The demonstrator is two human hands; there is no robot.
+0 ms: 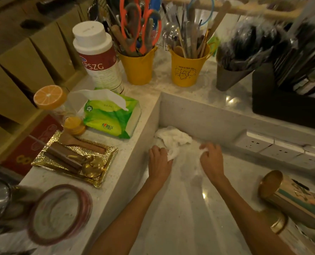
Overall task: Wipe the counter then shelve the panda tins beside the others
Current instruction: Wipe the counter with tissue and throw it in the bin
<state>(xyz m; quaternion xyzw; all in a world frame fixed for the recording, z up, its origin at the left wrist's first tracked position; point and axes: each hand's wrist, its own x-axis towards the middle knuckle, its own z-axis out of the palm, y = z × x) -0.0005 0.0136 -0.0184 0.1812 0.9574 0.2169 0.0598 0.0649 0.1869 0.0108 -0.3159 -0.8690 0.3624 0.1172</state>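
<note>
A crumpled white cloth (173, 139) lies in the far left corner of the pale lower counter (186, 208). My left hand (159, 161) is closed on the cloth's near edge. My right hand (212, 161) sits a little to the right with its fingers curled, pinching a bit of white cloth or paper. Two panda tins lie on their sides at the right edge: one with a gold lid and a coloured picture (296, 197), and a second (280, 221) just below it, partly cut off by the frame.
A raised ledge on the left carries a green tissue pack (112, 116), a gold tray with spoons (75, 159), a white bottle (97, 56) and two yellow utensil buckets (187, 70). Wall sockets (263, 146) and a black holder (289, 109) line the back right.
</note>
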